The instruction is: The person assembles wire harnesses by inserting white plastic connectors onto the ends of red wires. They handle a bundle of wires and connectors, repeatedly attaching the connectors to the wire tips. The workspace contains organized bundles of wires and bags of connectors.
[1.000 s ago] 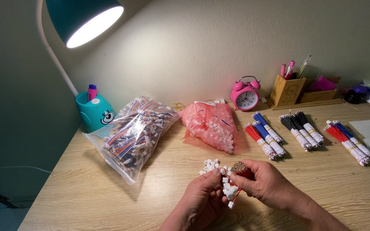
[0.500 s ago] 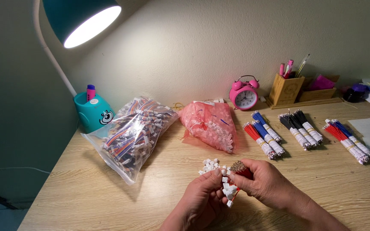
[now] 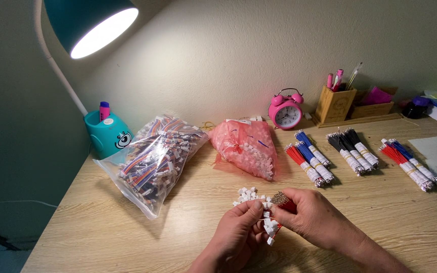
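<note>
Two hands (image 3: pixel 279 227), one red wire bundle (image 3: pixel 282 201)

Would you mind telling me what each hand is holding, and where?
The right hand grips a red wire bundle near its metal-tipped end; the left hand pinches small white connectors at the fingertips.

Light wood grain is shown on the desk (image 3: pixel 102 232). A teal shade is seen on the lamp (image 3: pixel 84 17), lit white inside. A teal pen holder (image 3: pixel 108 135) is marked with a black-and-white eye, with a purple marker in it. Multicoloured ribbon wires with white plugs are seen in the clear bag (image 3: pixel 150 162). White connectors are held in the red-pink bag (image 3: pixel 246 147). The alarm clock (image 3: pixel 285 111) is coloured pink with a white face. Wire bundles: red and blue (image 3: pixel 309 159), black (image 3: pixel 354 150), red and blue (image 3: pixel 408 164). Small white connectors (image 3: pixel 251 194) are scattered at the hands; a red wire bundle (image 3: pixel 284 202) is gripped in the right hand (image 3: pixel 314 220).
</note>
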